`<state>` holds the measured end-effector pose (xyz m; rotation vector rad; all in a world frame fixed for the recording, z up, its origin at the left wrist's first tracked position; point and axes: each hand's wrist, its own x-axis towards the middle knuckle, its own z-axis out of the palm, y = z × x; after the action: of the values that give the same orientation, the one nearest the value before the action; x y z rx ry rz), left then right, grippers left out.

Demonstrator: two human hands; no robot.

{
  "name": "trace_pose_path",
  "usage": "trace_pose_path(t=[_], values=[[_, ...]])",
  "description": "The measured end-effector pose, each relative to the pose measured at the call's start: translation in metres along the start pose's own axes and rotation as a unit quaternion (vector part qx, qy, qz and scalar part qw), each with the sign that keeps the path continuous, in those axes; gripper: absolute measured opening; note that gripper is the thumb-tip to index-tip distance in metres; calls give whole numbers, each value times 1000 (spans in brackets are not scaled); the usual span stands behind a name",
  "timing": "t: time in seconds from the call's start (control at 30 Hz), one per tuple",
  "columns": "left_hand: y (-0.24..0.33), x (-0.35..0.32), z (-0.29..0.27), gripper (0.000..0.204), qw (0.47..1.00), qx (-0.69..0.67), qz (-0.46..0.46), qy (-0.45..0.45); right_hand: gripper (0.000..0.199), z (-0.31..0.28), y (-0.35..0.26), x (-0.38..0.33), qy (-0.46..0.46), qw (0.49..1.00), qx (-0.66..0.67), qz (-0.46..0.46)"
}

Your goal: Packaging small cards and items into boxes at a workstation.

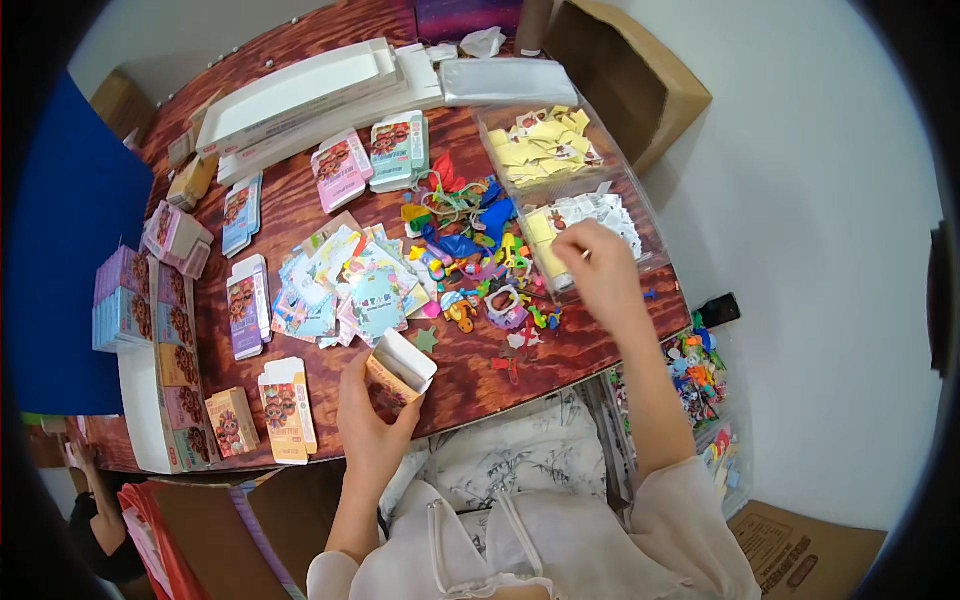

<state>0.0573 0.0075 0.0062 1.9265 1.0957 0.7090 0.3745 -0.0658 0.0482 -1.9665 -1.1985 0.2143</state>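
Observation:
My left hand (pixel 368 420) holds a small open cardboard box (pixel 400 367) upright near the front edge of the wooden table (pixel 300 200). My right hand (pixel 598 268) reaches into a clear plastic tray (pixel 655 235) of white and yellow paper slips, fingers pinched among them; whether a slip is caught between them I cannot tell. Between the hands lies a heap of small colourful plastic toys (pixel 470 250) and a spread of printed cards (pixel 345 285).
Flat and folded printed boxes (pixel 245 305) lie across the table's left side, with stacks (pixel 125 295) at the far left. White trays (pixel 300 95) and a cardboard carton (pixel 630 70) stand at the back. A bin of toys (pixel 700 375) sits at my right. Another person (pixel 95 505) is at lower left.

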Motion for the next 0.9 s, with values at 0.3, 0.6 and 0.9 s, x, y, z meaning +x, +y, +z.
trace_pose_path(t=[0.3,0.6,0.9], values=[[24,6,3,73,999,-3,7,-44,29,7,63,56,-59,985,-156,-38],[20,9,3,77,998,16,1,-61,16,-4,92,61,-62,993,89,51],[25,12,6,77,995,-56,-38,-69,6,-68,92,51,20,946,252,202]])
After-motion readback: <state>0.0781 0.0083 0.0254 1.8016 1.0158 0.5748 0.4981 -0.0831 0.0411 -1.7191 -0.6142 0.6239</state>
